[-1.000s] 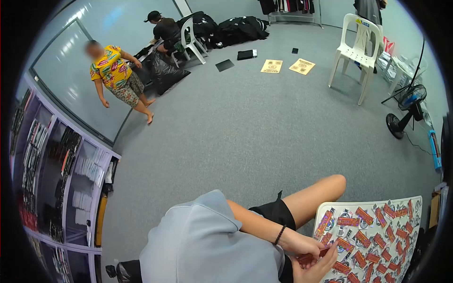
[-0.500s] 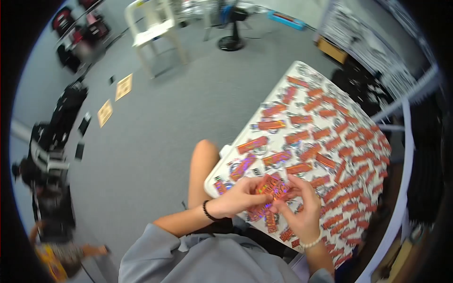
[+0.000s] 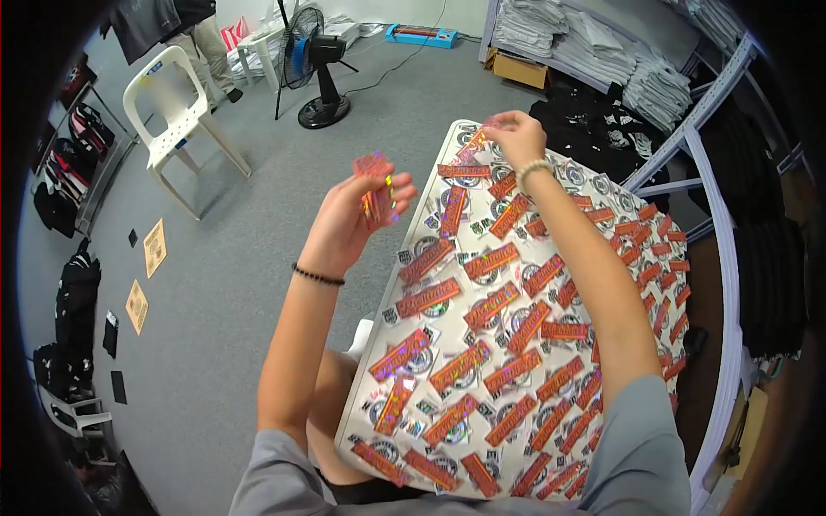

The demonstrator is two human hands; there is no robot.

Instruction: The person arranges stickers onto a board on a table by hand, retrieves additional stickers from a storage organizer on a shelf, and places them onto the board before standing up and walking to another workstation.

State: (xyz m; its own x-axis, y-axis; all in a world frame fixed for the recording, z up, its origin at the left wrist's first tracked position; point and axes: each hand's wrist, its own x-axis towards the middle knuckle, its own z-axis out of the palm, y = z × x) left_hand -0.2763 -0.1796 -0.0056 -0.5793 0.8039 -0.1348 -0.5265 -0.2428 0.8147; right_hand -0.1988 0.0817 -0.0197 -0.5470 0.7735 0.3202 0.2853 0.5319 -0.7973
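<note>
Left hand (image 3: 342, 213) clamps red stickers (image 3: 375, 206) between thumb and fingers, beside table (image 3: 353, 427) — right hand (image 3: 519, 141) narrow pinch, single sticker (image 3: 491, 123) at fingertips, over far corner.

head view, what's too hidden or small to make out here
Count of red strips in the left hand: head view, hidden by fingers and overlap.
Right hand's grip on a strip: head view, its fingers cover the contact.
Standing person's head: head view, cut off by the top edge.
Lettering on strips at the table's right side: head view, too small.
</note>
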